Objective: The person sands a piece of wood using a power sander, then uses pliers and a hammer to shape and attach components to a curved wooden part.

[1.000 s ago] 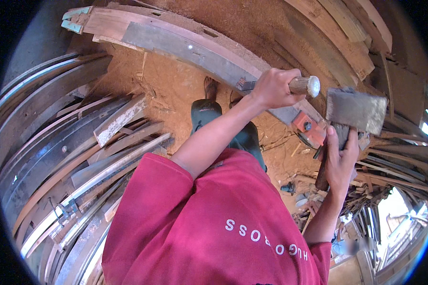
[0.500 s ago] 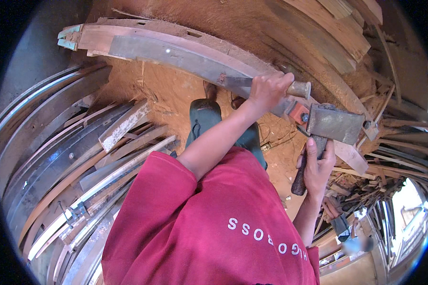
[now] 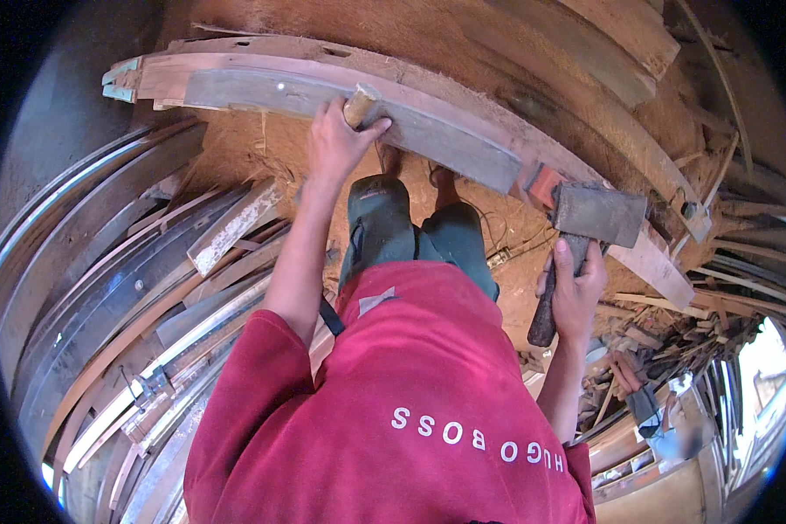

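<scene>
My left hand [image 3: 336,144] is closed around a chisel's pale wooden handle [image 3: 361,106], whose butt end tilts up toward me. The chisel is over the long wooden beam [image 3: 445,144]; its blade is hidden behind my hand. A grey face runs along the beam, with pinkish wood beside it. My right hand [image 3: 578,284] grips a mallet by its dark handle, and the blocky grey mallet head [image 3: 599,215] is up beside an orange clamp piece [image 3: 546,186] near the beam's right part.
Stacked curved boards [image 3: 105,253] fill the left side. A loose pile of wood scraps [image 3: 672,341] lies at the right. More planks [image 3: 629,44] rest at the far right, and brown sawdust [image 3: 275,144] covers the ground around my feet.
My left hand has moved left along the beam with the chisel, which has turned from lying sideways to standing with its handle up. My right hand and the mallet have shifted slightly left.
</scene>
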Available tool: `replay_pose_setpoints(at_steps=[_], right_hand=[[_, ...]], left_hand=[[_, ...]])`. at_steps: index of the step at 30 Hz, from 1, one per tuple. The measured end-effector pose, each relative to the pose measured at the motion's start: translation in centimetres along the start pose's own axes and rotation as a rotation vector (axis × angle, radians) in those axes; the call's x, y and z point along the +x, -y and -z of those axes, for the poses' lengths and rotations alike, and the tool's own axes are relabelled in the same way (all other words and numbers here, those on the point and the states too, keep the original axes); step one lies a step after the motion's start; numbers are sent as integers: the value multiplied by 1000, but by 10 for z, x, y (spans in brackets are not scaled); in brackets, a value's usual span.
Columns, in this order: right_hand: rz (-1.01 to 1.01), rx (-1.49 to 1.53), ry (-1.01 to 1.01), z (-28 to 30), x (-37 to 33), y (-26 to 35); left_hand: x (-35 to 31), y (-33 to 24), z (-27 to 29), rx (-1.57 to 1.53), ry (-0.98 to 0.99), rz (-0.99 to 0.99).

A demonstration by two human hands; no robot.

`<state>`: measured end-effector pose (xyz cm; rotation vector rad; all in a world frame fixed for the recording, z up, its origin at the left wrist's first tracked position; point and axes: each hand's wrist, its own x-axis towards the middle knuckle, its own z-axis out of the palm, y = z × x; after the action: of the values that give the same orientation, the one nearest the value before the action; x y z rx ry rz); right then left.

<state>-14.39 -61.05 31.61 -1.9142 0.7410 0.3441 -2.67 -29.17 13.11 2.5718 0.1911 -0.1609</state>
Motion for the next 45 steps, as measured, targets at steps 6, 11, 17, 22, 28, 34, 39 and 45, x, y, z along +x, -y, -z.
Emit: replay_pose_setpoints(at_steps=[6, 11, 17, 22, 28, 34, 39, 45], right_hand=[[-19, 84, -8, -8, -9, -7], [-21, 94, -1, -16, -15, -15], [-52, 100, 8, -27, -20, -22], [-31, 116, 36, -35, -22, -16], [-71, 172, -66, -39, -28, -6], [-107, 162, -111, -40, -33, 15], [-105, 147, -108, -46, -36, 24], [-40, 120, -122, -53, -38, 40]], left_hand=[[24, 2, 11, -146, 118, 139], [6, -2, 4, -90, 10, -10], [6, -7, 1, 23, 97, -47], [-5, -33, 13, -35, 87, -121], [-39, -108, 27, -330, 441, -683], [-12, -126, 16, -360, 546, -646], [-4, -119, -11, -546, 433, -671], [11, -109, -10, -616, 262, -618]])
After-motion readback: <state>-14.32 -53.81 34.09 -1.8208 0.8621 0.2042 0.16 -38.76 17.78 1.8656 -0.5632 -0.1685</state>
